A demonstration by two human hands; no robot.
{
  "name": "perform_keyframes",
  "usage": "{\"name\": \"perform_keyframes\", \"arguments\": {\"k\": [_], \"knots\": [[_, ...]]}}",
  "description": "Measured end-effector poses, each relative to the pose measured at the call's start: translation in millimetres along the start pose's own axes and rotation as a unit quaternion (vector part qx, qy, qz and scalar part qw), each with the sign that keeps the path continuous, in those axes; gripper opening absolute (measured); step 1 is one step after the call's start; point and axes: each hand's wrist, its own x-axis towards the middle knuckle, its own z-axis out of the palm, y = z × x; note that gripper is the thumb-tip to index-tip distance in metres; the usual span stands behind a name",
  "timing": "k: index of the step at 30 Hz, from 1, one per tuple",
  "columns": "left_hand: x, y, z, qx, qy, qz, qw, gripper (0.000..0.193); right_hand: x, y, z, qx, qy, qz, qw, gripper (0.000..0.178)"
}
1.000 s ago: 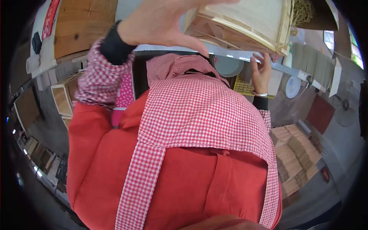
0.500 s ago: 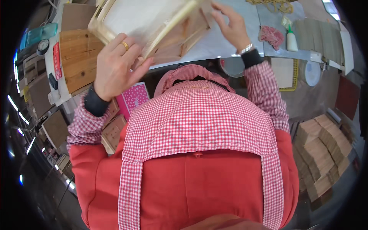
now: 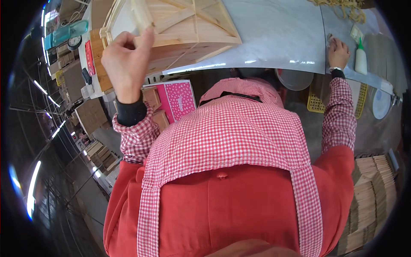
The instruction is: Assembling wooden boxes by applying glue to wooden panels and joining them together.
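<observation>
A pale wooden box (image 3: pixel 175 40) with diagonal braces on one side and a white panel is tilted above the worktable at the upper left. My left hand (image 3: pixel 127 62) is closed at its near left edge, thumb bent up beside a pale upright strip of wood (image 3: pixel 141 16); the fingertips are partly hidden. At the table's right my right hand (image 3: pixel 339 52) is closed over a crumpled pink cloth, mostly covered by the fingers. Right of that hand stands a white squeeze bottle (image 3: pixel 361 60) with a green nozzle.
Yellowish bands (image 3: pixel 344 8) lie at the far right of the grey-white table (image 3: pixel 274 38). A teal container (image 3: pixel 66 34) and a round clock (image 3: pixel 74 42) are at the left. Below the table edge are a pink patterned box (image 3: pixel 180 100), a yellow basket (image 3: pixel 316 103) and stacked wooden pieces (image 3: pixel 372 192).
My right hand has left the box and reached right onto the pink cloth. The box has turned, showing its braced side, while my left hand stays at it. The whole view has shifted.
</observation>
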Motion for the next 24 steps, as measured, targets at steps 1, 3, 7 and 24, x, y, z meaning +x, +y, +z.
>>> {"name": "perform_keyframes", "arguments": {"k": [1,3,7,24], "knots": [[3.7,-6.0,-4.7,0.003,-0.001,0.004,1.0,0.033,2.1,-4.4,11.1,0.128,-0.04,0.073,0.988,0.03],[12.4,-28.9,-19.1,-0.054,-0.005,-0.046,0.997,0.032,9.8,-23.2,17.5,0.375,-0.112,0.208,0.897,0.025],[14.0,-57.6,-34.8,-0.166,-0.005,-0.109,0.98,0.028,-4.9,-185.0,-15.9,0.563,-0.077,0.038,0.822,0.028],[-21.3,-107.5,-33.8,-0.282,0.014,-0.131,0.95,0.031,-4.8,-342.1,-49.3,0.755,-0.046,0.155,0.636,0.019]]}}
